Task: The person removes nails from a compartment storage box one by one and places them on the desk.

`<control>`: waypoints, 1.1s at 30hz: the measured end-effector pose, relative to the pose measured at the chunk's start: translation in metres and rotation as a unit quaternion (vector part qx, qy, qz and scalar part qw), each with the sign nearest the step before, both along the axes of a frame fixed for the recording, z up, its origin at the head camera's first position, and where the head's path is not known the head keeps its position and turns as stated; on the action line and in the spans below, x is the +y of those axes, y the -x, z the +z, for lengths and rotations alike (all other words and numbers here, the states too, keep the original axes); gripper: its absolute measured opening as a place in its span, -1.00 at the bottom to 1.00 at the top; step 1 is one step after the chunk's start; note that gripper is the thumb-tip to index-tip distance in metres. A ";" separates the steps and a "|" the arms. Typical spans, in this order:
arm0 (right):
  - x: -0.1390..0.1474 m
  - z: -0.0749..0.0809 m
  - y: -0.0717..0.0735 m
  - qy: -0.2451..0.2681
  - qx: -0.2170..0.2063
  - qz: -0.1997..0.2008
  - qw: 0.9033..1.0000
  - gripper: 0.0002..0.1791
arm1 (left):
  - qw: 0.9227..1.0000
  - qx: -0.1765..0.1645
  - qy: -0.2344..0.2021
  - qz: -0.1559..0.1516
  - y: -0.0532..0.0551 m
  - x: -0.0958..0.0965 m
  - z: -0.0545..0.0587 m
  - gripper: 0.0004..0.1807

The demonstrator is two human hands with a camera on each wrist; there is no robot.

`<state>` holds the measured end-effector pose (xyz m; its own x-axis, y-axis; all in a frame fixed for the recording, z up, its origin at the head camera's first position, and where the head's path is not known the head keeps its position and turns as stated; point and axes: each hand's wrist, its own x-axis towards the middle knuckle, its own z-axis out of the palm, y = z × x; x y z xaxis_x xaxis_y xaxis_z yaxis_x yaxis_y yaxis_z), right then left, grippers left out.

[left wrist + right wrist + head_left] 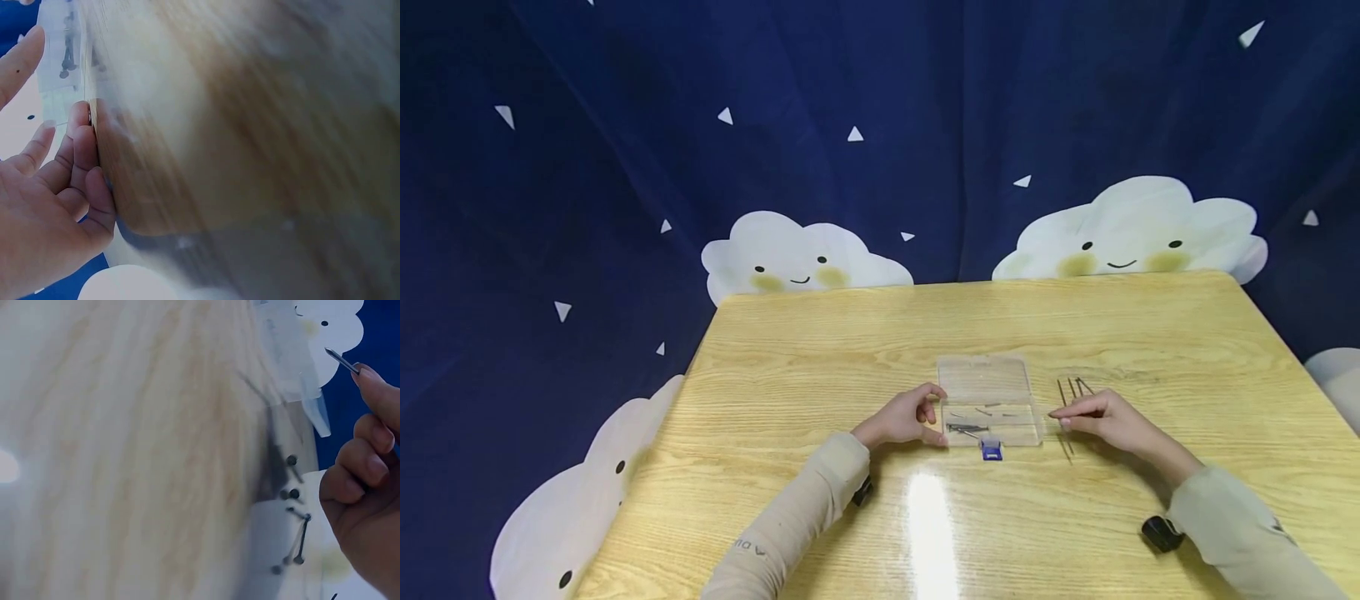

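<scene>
A clear plastic box [1019, 435] lies on the table with its lid [985, 379] folded back away from me. Several nails [967, 428] are inside, mostly bunched at the left, and a blue latch [992, 452] sticks out at the front. My left hand [907, 417] rests at the box's left side, thumb by the near corner and fingertips by the hinge end. To the right of the box, my right hand [1108, 423] pinches a nail [341, 360] between thumb and forefinger, its pointed end jutting out. More long nails [1062, 392] lie on the table beneath and beyond that hand.
The wooden table [820, 350] reaches back to a dark blue curtain [820, 100] printed with white clouds. Black wrist devices show under both sleeves, one by the right cuff [1161, 533]. A bright glare strip lies on the wood in front of the box.
</scene>
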<state>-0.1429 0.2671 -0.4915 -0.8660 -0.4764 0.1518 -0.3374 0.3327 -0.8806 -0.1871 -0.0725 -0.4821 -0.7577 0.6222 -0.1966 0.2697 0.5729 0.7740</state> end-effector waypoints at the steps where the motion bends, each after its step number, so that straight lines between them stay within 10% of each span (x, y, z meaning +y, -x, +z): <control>1: 0.001 -0.001 -0.002 -0.003 -0.002 -0.003 1.000 -0.83 | 1.000 0.000 -0.002 -0.001 0.000 0.000 0.000 -0.34; 18: 0.011 -0.006 -0.011 -0.095 -0.068 -0.093 0.989 -0.74 | 1.000 -0.004 0.008 0.001 0.000 0.000 0.001 -0.33; 33: 0.008 -0.013 -0.013 -0.169 -0.006 -0.100 0.981 -0.78 | 1.000 0.002 -0.001 -0.008 0.003 -0.001 -0.001 -0.32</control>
<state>-0.1295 0.2750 -0.5041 -0.9478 -0.3187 0.0034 -0.2258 0.6640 -0.7128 -0.1900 -0.0734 -0.4833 -0.7479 0.6352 -0.1928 0.2819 0.5669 0.7740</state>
